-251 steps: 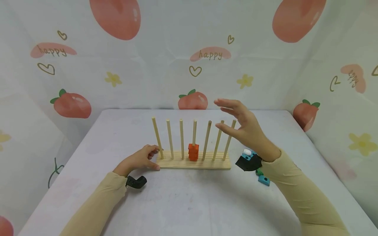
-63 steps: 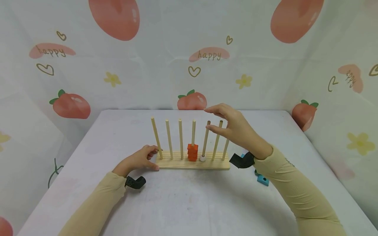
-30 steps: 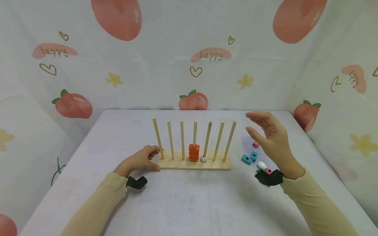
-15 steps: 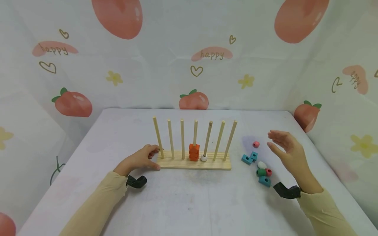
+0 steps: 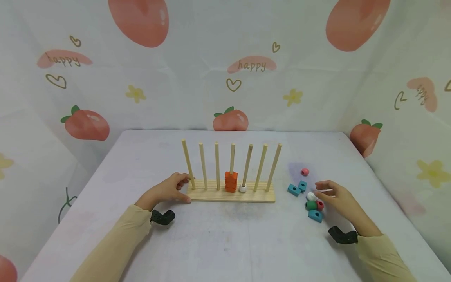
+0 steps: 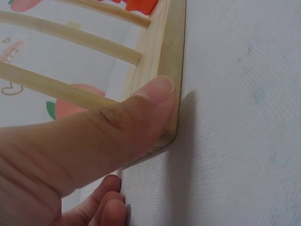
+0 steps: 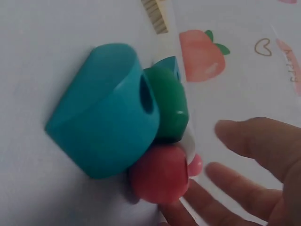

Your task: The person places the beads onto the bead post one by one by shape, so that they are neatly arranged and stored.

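Observation:
My left hand (image 5: 165, 192) grips the left end of a wooden peg board (image 5: 215, 196), its thumb (image 6: 141, 108) on the front edge in the left wrist view. Several upright dowels rise from the board. Orange beads (image 5: 231, 182) are stacked on the middle dowel, and a white bead (image 5: 243, 188) sits at the foot of the dowel to their right. Over the loose beads hovers my right hand (image 5: 341, 201), fingers spread and holding nothing. Nearest its fingertips is a loose white bead (image 5: 311, 196), beside a green bead (image 7: 168, 106), a red bead (image 7: 160, 174) and a teal bead (image 7: 103, 113).
Two teal beads (image 5: 294, 190) lie between the peg board and the bead cluster. Farther back is a pink bead (image 5: 305, 172). The white-covered table (image 5: 225, 243) ends at a patterned cloth backdrop (image 5: 197, 78).
A white bead has come onto the dowel right of the orange stack. My right hand has moved from the dowels to the right, then down to the loose beads. My left hand stays put.

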`<state>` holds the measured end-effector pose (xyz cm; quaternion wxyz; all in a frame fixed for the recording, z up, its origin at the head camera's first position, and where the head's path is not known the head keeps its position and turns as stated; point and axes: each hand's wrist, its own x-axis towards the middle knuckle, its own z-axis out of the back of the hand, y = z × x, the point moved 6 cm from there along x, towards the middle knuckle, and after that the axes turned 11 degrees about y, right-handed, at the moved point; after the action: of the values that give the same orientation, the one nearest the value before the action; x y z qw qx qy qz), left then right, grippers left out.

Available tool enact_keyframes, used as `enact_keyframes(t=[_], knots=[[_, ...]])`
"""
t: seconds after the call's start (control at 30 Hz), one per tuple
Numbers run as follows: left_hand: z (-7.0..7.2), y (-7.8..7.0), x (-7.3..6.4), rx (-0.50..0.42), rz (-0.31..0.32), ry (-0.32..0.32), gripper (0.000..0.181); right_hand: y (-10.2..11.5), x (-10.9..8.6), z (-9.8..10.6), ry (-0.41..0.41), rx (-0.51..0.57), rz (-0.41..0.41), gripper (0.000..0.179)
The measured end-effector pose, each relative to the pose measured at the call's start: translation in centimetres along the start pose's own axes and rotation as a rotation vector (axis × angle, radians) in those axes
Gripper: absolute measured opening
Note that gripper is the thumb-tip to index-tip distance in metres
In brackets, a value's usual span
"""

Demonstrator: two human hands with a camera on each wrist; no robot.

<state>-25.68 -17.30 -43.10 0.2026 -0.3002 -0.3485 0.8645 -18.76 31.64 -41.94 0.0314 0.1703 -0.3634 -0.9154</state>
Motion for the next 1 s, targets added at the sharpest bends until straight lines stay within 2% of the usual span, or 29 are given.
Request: enact_keyframes(t=[0.13, 0.47, 0.83, 1.0], knots=[[0.0, 0.1, 0.0, -0.003, 0.005, -0.002, 0.073, -0.2, 0.2, -0.3, 0.055, -0.011, -0.025, 0.054], [0.0, 0.2, 0.1, -0.014, 0.013, -0.001, 0.074, 0.1, 1.4, -0.6, 0.140, -0.067, -0.024, 0.049], [0.0, 0.2, 0.1, -0.015, -0.008, 0.002, 0.075, 0.6, 1.6, -0.6, 0.167, -0.119, -0.033, 0.044], [0.0, 0.3, 0.2, -0.015, -0.007, -0.001, 0.075, 0.8, 1.5, -0.3, 0.143, -0.140, -0.017, 0.041]])
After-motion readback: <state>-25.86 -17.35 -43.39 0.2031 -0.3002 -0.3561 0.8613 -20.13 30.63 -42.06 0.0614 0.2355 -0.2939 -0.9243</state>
